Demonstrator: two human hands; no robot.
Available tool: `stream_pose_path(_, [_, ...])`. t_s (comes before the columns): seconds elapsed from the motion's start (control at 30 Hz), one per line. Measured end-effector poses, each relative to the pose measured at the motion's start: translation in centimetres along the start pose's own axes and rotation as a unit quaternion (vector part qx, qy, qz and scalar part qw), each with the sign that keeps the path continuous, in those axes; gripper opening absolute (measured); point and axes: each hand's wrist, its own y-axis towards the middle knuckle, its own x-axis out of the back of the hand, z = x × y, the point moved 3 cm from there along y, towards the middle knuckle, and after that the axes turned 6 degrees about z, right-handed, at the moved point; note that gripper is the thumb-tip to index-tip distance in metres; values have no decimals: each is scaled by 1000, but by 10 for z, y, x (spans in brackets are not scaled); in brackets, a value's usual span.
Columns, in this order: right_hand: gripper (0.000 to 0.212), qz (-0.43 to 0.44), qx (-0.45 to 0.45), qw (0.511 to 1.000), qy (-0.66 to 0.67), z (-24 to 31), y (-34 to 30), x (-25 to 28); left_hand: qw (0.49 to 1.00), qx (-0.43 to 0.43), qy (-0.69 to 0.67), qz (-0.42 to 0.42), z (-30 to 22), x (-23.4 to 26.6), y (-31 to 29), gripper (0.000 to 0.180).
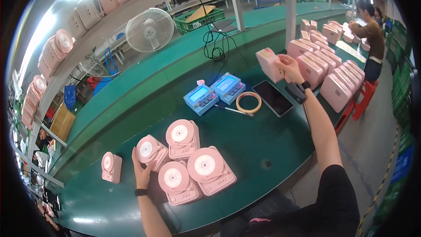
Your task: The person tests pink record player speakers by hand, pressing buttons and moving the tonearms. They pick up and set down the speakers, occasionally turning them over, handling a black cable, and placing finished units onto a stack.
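My left hand is wrapped round the side of a pink toy record player with a pale disc on top, on the green table. Beside it sit more such players in a tight cluster. A single pink player stands apart to the left. At the far right of the table, my right hand is closed on another pink player, raised and tilted next to a row of them; its disc side does not show.
Mid-table lie two blue devices with lit screens, a pen, a tape roll and a black phone. Rows of pink players fill the right end. A fan and dangling cable are behind. A person works far right.
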Motion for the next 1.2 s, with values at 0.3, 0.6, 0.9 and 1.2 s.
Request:
stream_pose_path(0.3, [43, -58, 42, 995, 71, -70, 60, 73, 999, 44, -13, 13, -22, -3, -9, 94])
stream_pose_path(0.6, [75, -184, 96, 785, -584, 2, 24, 25, 999, 29, -24, 17, -11, -4, 9, 99])
stream_pose_path(0.9, [100, 397, 57, 818, -412, 26, -116, -303, 999, -5, -46, 21, 2, 7, 6, 101])
stream_pose_path(1.2, [127, 496, -77, 665, -553, -28, -103, -368, 999, -22, -22, 16, 0, 3, 4, 100])
